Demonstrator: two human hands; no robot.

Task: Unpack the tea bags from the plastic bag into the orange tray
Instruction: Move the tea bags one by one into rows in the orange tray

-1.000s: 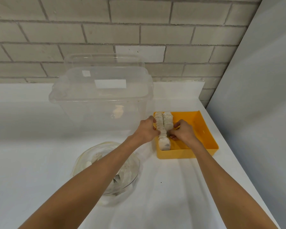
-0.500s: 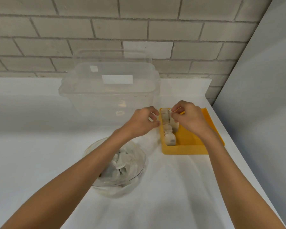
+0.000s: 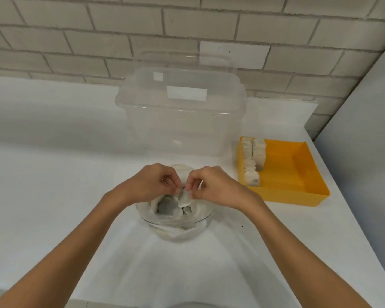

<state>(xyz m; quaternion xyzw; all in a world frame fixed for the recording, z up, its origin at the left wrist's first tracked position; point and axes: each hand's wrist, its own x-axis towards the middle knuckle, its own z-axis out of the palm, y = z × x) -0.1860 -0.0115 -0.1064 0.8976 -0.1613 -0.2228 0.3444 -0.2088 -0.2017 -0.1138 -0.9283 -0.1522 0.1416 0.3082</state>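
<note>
A clear plastic bag [image 3: 176, 232] sits open on the white counter in front of me, with several loose tea bags inside. Over its mouth my left hand [image 3: 149, 185] and my right hand [image 3: 211, 185] both pinch the top of one whitish tea bag [image 3: 183, 198], which hangs just above the others. To the right lies the orange tray [image 3: 302, 174]. Two upright rows of tea bags [image 3: 252, 161] stand along its left wall; the tray's right part is bare.
A large clear plastic bin [image 3: 180, 114] with its lid on stands behind the bag, against the brick wall. A grey panel [image 3: 365, 130] closes off the right side. The counter's right edge runs just past the tray.
Both hands left the rows in the orange tray and came back left to the plastic bag, where they took hold of a tea bag. My view shifted left and down.
</note>
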